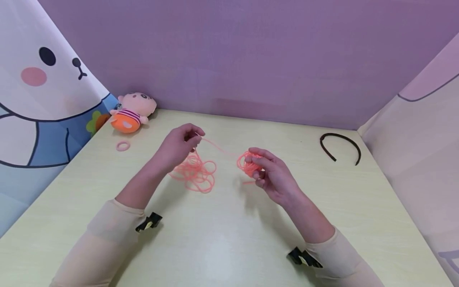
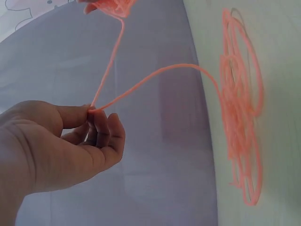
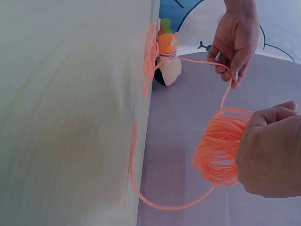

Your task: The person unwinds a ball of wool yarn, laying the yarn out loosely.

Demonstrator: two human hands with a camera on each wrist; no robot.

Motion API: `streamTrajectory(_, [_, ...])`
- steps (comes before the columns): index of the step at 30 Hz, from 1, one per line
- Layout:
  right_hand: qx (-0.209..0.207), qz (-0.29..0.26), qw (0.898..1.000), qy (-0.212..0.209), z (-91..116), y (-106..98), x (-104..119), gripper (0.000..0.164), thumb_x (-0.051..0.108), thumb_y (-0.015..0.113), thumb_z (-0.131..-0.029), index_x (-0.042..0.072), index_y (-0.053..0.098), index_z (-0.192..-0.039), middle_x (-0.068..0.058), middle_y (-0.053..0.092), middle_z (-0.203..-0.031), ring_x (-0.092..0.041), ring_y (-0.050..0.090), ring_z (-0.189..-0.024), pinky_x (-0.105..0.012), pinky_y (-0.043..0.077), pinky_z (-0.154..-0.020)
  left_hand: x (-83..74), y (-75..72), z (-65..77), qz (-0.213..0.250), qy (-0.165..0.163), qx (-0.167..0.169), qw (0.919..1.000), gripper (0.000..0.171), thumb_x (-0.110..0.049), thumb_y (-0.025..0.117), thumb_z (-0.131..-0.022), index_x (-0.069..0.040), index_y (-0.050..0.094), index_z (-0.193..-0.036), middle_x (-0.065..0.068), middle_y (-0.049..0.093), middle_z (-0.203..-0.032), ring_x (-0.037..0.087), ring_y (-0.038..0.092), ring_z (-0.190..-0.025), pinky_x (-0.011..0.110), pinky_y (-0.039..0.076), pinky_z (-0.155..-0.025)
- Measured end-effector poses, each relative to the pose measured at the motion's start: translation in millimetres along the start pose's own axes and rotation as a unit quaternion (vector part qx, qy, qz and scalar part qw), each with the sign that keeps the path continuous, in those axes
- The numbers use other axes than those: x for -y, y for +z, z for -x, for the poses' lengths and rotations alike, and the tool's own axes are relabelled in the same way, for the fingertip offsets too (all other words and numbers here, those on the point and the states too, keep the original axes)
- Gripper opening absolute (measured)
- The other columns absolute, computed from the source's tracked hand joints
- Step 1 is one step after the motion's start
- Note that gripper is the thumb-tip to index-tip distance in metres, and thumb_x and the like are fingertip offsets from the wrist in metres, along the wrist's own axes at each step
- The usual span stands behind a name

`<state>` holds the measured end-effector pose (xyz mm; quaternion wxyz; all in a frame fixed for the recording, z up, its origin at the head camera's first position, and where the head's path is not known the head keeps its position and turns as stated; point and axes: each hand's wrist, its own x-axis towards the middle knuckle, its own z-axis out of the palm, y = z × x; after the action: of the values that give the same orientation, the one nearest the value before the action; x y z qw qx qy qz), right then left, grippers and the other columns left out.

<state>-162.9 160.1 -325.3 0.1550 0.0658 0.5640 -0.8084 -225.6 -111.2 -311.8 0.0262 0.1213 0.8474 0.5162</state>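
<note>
- Your left hand [image 1: 179,145] pinches a coral-orange cord strand [image 2: 183,65] between thumb and fingers, above the pale wood-grain table [image 1: 215,231].
- Your right hand [image 1: 274,173] grips the wound coral-orange coil [image 3: 214,136], which is off the table; the strand links it to your left hand.
- The loose coral-orange heap [image 2: 235,110] lies on the table near your left hand.
- A white cartoon face [image 1: 64,91] is printed on the left-hand wall covering.

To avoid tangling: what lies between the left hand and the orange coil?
A single orange strand runs between the left hand and the coil; the left wrist view shows it.
</note>
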Motion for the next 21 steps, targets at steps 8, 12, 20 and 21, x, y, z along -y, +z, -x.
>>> streamTrajectory(8, [0.0,-0.002,1.0,0.004,0,-1,1,0.036,0.01,0.057,-0.103,0.012,0.054,-0.138,0.001,0.068,-0.1,-0.009,0.049,-0.055,-0.017,0.035,-0.048,-5.8,-12.5,-0.7,0.077,-0.006,-0.096,0.9923,0.022,-0.009,0.053,-0.105,0.002,0.059,-0.124,0.013,0.055,-0.102,0.021,0.054,-0.087,0.029,0.053,-0.08])
streamTrajectory(12, [-0.005,-0.002,1.0,0.004,0,-1,1,0.038,0.01,0.054,-0.103,0.013,0.053,-0.141,0.0,0.066,-0.105,-0.009,0.048,-0.056,-0.017,0.034,-0.048,-9.0,-17.5,0.7,0.102,-0.009,-0.14,0.9849,0.023,-0.009,0.054,-0.105,0.002,0.058,-0.124,0.01,0.053,-0.1,0.017,0.053,-0.087,0.026,0.053,-0.079])
streamTrajectory(20, [-0.02,-0.016,1.0,0.014,-1,-1,3,0.041,0.013,0.051,-0.105,0.011,0.048,-0.146,0.002,0.066,-0.106,-0.008,0.049,-0.055,-0.016,0.033,-0.047,-10.1,-27.0,2.0,0.119,-0.033,-0.178,0.9763,0.021,-0.014,0.053,-0.106,-0.006,0.058,-0.125,0.006,0.053,-0.104,0.018,0.054,-0.091,0.023,0.054,-0.081])
streamTrajectory(21, [-0.022,-0.017,1.0,0.014,-1,-2,3,0.04,0.014,0.051,-0.105,0.012,0.049,-0.145,0.002,0.066,-0.107,-0.008,0.049,-0.055,-0.016,0.034,-0.047,-10.2,-28.1,2.2,0.121,-0.035,-0.181,0.9754,0.021,-0.014,0.053,-0.106,-0.006,0.058,-0.125,0.006,0.052,-0.105,0.018,0.054,-0.092,0.023,0.054,-0.081])
